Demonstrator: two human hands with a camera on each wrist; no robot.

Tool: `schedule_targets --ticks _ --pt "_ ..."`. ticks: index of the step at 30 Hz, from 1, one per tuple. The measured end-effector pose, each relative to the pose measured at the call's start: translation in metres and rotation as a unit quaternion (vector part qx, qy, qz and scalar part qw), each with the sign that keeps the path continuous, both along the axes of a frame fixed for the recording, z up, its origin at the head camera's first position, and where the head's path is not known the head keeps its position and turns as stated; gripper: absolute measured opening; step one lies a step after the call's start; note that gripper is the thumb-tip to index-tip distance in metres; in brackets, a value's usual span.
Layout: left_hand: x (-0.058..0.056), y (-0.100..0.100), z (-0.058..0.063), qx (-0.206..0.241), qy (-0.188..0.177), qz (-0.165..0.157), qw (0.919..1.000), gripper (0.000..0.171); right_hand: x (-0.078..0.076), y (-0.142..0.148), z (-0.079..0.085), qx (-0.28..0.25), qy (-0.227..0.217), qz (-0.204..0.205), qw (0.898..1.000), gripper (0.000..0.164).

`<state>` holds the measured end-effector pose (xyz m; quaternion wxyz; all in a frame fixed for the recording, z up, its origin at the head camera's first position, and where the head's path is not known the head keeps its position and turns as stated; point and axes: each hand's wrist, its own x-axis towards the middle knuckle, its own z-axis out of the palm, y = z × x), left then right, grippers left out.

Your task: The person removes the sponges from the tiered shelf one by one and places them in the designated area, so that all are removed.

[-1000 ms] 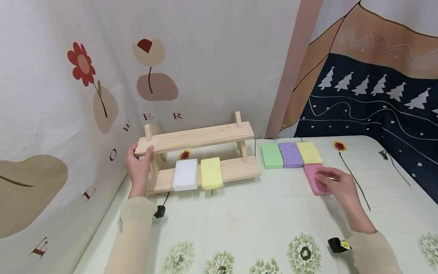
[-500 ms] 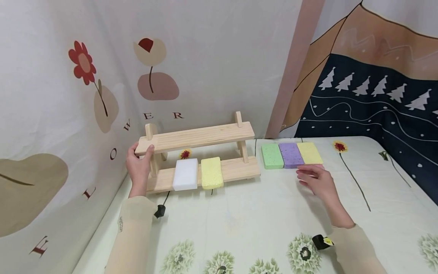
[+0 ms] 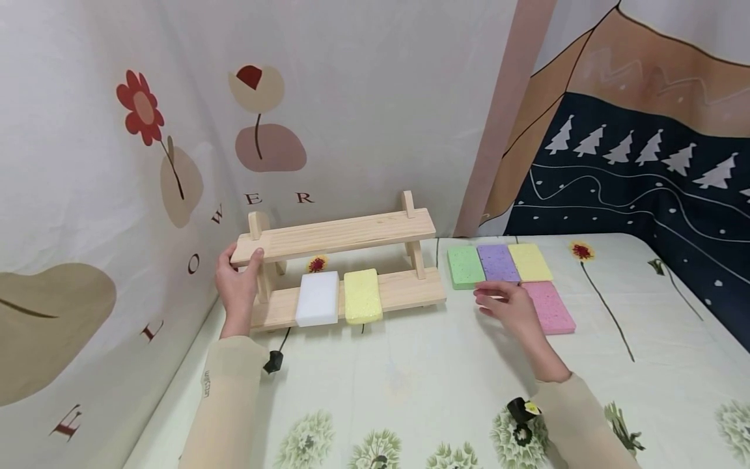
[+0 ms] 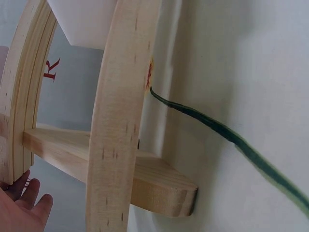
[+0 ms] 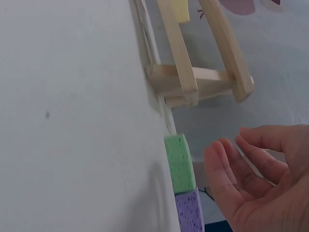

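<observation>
In the head view my left hand [image 3: 237, 290] grips the left end of the upper board of a two-tier wooden shelf [image 3: 351, 233], thumb in front. A white sponge [image 3: 318, 298] and a yellow sponge [image 3: 362, 296] rest on its lower board, jutting over the front edge. My right hand [image 3: 511, 314] hovers with loosely bent fingers and holds nothing, as the right wrist view confirms. Its fingertips are near a green sponge [image 3: 465, 266] and a purple sponge [image 3: 498, 260], partly covering the purple one. A second yellow sponge [image 3: 530, 262] and a pink sponge [image 3: 551, 307] lie beyond.
A pale cloth with printed flowers covers the table [image 3: 398, 371]. Behind the shelf hangs a printed curtain [image 3: 375, 104], with a dark tree-patterned part [image 3: 633, 169] at right. Black wrist devices [image 3: 273, 361] show at both sleeves.
My right hand has moved left from the pink sponge, past the second yellow one, to in front of the purple and green ones. The left hand and the shelf stay put.
</observation>
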<state>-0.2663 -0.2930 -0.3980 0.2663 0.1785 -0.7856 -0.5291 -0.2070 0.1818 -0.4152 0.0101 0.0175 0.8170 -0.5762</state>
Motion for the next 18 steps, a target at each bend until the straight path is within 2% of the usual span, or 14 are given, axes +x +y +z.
schedule_targets --ticks 10,18 --pt "-0.001 0.0 -0.001 -0.002 0.005 0.001 1.0 0.072 -0.006 -0.029 -0.001 -0.031 0.013 0.021 0.999 0.035" --pt "0.001 0.001 0.0 0.001 0.003 -0.002 1.0 0.072 -0.008 -0.052 0.0 -0.035 0.008 0.03 0.999 0.033"
